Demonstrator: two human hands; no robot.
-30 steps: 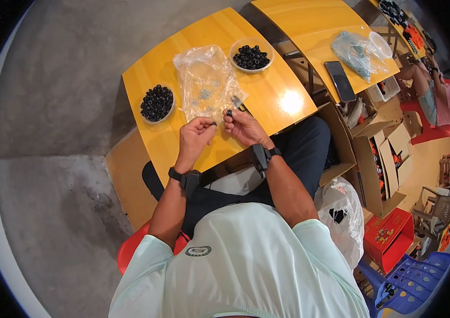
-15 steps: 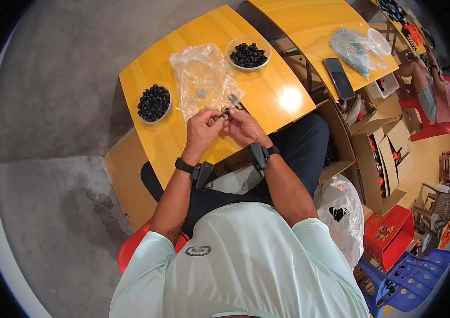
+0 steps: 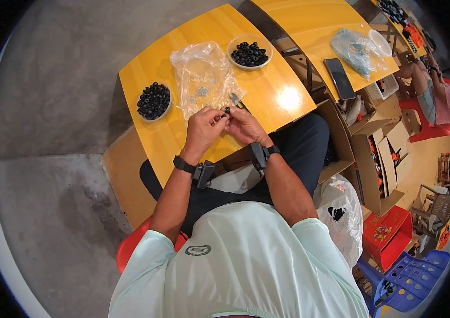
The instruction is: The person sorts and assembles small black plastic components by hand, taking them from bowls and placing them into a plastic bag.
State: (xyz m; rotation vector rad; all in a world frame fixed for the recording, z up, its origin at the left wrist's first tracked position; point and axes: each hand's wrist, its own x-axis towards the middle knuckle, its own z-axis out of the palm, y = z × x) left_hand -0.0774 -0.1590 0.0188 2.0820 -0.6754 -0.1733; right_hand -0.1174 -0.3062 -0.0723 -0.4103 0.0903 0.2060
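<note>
One black piece (image 3: pixel 227 110) apparently underway, many left.
We find right hand (image 3: pixel 243 127) gripping it; left hand (image 3: pixel 202 130) closed, contents unclear; bowls (image 3: pixel 251 68) well stocked.

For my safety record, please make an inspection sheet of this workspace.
Surface: yellow table, glare toward its right side.
Job's things: two tubs of black parts; clear bag with small silvery pieces; metal-tipped tool beside it.
Clutter: phone and another bag on the second table.
Hands: right hand pinches a small black part; left hand close against it, hold unclear.
Cables: nothing seen.
Surroundings: open cardboard box, red box, seated person at right.
</note>
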